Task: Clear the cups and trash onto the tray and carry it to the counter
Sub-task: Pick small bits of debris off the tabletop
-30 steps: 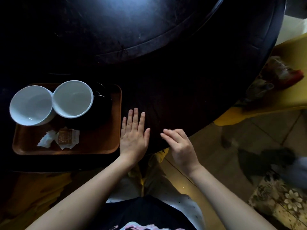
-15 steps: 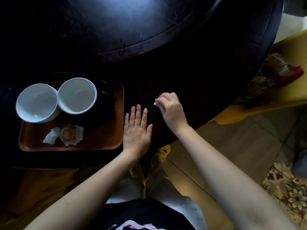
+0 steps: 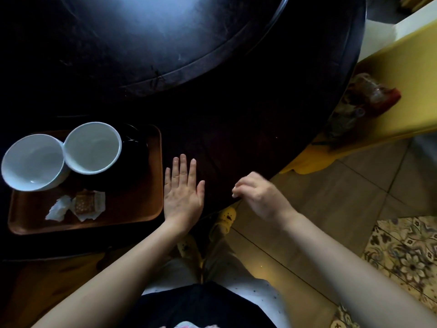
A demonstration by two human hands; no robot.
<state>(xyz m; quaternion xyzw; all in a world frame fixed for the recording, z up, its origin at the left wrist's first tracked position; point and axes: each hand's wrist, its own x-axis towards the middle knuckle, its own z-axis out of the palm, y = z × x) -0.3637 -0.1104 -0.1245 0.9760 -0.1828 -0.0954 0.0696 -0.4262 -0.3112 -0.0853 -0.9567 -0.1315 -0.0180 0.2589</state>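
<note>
Head view looks down on a dark round surface with a raised inner disc; much of it is lost in shadow. At its near left edge sits one brown tray with rounded corners. On the tray stand two white cups, both showing pale, bare insides: the left cup at the tray's far left corner, its rim nearly reaching the frame edge, and the right cup touching it. Just right of the second cup is a dark object, too black to identify; only a faint curved rim shows. Near the tray's front edge lie two pieces of trash: one crumpled white scrap and, touching it, one opened wrapper with a brown square in its middle.

Just beside the tray's right rim the left hand lies flat, palm down, on the surface near its near edge, the four fingers together and the thumb apart. To its right, apart from it, the right hand hovers at the near edge with fingertips drawn together as in a pinch; a tiny pale speck shows at the fingertips, too small to make out.

Below the edge, yellow slippers are partly hidden. Far right, a yellow bench carries a blurred bundle.
</note>
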